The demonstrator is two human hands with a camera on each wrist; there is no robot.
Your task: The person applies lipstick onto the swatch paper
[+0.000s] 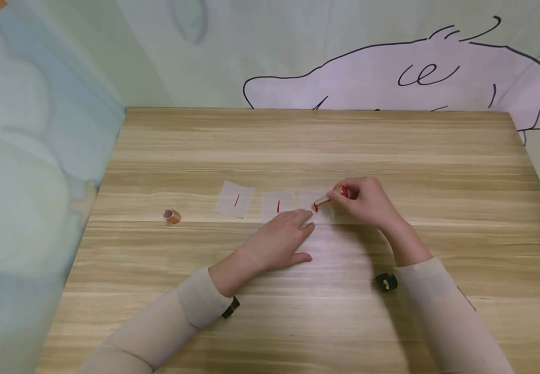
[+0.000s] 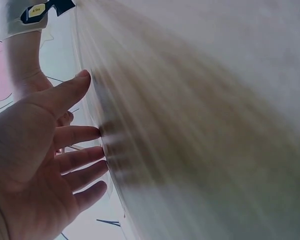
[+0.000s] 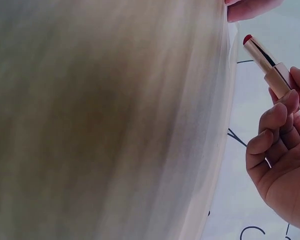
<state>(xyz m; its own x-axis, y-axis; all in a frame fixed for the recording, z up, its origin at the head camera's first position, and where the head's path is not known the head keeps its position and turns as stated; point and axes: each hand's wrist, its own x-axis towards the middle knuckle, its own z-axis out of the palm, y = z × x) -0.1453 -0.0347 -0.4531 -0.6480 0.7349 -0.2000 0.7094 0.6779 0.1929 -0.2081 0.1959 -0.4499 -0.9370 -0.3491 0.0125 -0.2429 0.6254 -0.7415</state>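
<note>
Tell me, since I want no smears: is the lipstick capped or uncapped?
Uncapped: the lipstick in the right hand shows its bare red tip; its cap lies apart on the table.

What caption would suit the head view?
Right hand touches a lipstick to the third paper slip; left hand steadies it.

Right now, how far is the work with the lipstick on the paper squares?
Done: two paper squares each carry one red stroke. In hand: the right hand holds the lipstick with its tip at a red mark on the third square, which the left hand presses flat. Left: that stroke looks unfinished; the cap lies apart.
</note>
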